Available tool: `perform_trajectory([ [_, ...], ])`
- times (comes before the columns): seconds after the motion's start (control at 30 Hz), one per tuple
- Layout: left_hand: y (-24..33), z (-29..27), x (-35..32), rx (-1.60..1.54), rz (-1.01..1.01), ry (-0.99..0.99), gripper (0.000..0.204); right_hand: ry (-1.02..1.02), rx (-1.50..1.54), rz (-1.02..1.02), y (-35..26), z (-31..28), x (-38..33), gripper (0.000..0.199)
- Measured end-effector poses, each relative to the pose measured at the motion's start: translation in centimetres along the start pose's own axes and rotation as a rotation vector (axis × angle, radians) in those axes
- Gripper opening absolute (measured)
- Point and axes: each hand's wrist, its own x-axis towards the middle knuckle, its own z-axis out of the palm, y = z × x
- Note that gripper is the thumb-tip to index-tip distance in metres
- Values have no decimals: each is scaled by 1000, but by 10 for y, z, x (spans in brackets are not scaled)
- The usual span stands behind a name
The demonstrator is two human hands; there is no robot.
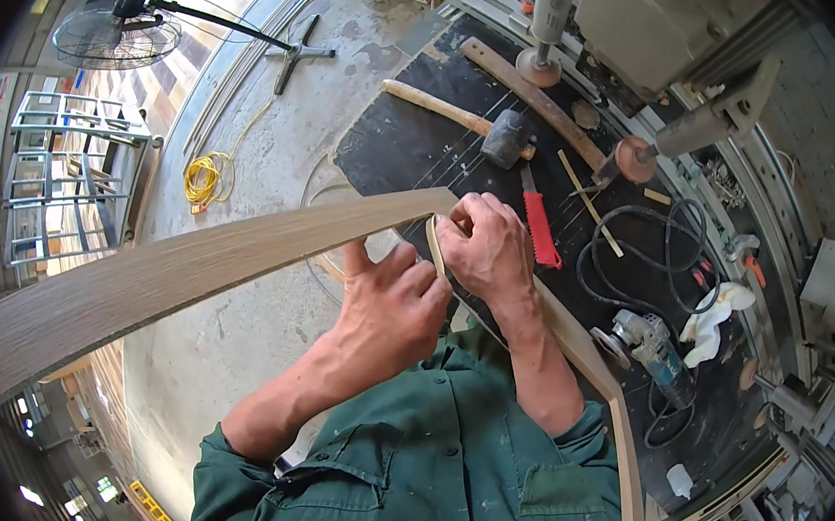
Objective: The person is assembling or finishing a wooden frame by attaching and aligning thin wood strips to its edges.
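Stretching leftward from the right hand (489,249), a wood-grained strip (207,258), its end pinched there, left hand (388,303) curled beneath, its grip unclear.

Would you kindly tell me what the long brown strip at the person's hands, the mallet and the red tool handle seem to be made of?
Strip: wood or wood-look laminate, matte, judging by its lengthwise grain.
Mallet: pale, bare-looking wooden handle; the dull black head suggests rubber.
Red tool handle: probably moulded plastic, from its even, bright colour.
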Motion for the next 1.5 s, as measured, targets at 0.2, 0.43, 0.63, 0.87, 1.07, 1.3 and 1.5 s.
perform_trajectory([
  [0.2, 2, 1, 0, -66, -50, 30, 25, -21, 45, -116, 9, -2, -4, 24],
  [0.43, 1, 6, -2, -191, -73, 24, 14, -75, -45, -86, 5, -1, -3, 23],
  [0.63, 0, 7, -3, -308, -171, 49, 15, -103, -2, -53, 8, -2, 3, 22],
  [0.87, 17, 2, -7, -268, -282, -28, 16, -142, 220, -21, 12, -1, 2, 25],
  [1.07, 4, -3, -8, -394, -344, -98, 32, -176, 307, 85, 3, -10, 2, 26],
  [1.3, -8, 4, -4, -612, -330, -202, 35, -208, 358, 138, 6, -10, 4, 23],
  [1.5, -9, 2, 1, -629, -338, -227, 50, -203, 338, 67, 8, -11, 3, 23],
])
